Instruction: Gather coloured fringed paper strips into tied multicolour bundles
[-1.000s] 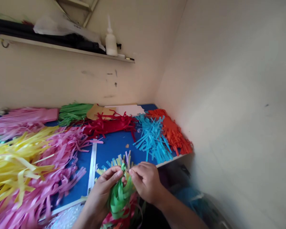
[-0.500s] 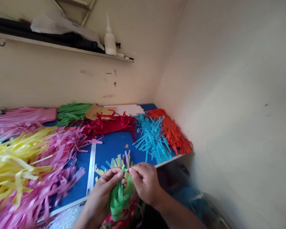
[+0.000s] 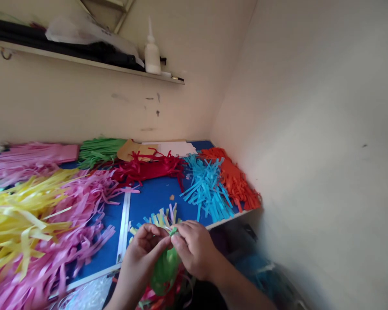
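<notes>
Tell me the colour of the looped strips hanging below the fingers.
The looped strips are green; the head view shows them.

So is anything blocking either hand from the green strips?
Nothing visible: the left hand and right hand meet at the top of the green strips. The blue pile lies beyond the right hand, not between.

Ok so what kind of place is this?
Probably a small craft workspace: bundles of yellow strips and red fringe lie on a blue table, and a squeeze bottle stands on the shelf above.
</notes>
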A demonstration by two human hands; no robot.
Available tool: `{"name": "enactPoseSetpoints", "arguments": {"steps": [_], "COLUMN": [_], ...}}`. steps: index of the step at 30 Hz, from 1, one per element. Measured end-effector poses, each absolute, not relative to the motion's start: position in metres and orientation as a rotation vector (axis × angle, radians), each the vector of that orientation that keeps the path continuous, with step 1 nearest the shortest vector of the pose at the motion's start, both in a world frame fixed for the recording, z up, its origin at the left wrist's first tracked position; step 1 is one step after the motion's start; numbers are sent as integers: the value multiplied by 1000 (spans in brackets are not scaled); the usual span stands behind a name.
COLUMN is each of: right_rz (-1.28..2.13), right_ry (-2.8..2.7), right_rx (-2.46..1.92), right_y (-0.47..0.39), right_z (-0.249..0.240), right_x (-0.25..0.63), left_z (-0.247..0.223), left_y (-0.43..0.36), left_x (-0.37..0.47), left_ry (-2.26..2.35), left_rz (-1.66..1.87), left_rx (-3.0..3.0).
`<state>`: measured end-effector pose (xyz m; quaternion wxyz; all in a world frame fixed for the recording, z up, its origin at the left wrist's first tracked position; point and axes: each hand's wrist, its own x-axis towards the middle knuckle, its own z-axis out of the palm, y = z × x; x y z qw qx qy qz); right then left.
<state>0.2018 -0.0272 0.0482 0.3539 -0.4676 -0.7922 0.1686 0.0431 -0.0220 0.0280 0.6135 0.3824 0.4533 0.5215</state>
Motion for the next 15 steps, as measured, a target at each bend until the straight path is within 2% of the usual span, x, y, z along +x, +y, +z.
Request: {"name": "enactPoseSetpoints", "arguments": {"steps": [4, 8, 12, 15], "right_rz": [664, 560, 786, 631], "right_ry": [-1944, -1785, -1473, -1384], "right_rx": [-1233, -1090, -923, -938], "right_y": [-25, -10, 2, -5], "right_z": [42, 55, 131, 196], "right_x": [199, 207, 251, 290], "left_z": [20, 22, 53, 89], "left_y": [-27, -21, 2, 17], "left_x": [43, 40, 44, 60], "left_ry": [1266, 1329, 1232, 908], "left_rz": [1317, 1254, 1045, 724], "left_rx": [1267, 1573, 1911, 2191]}}
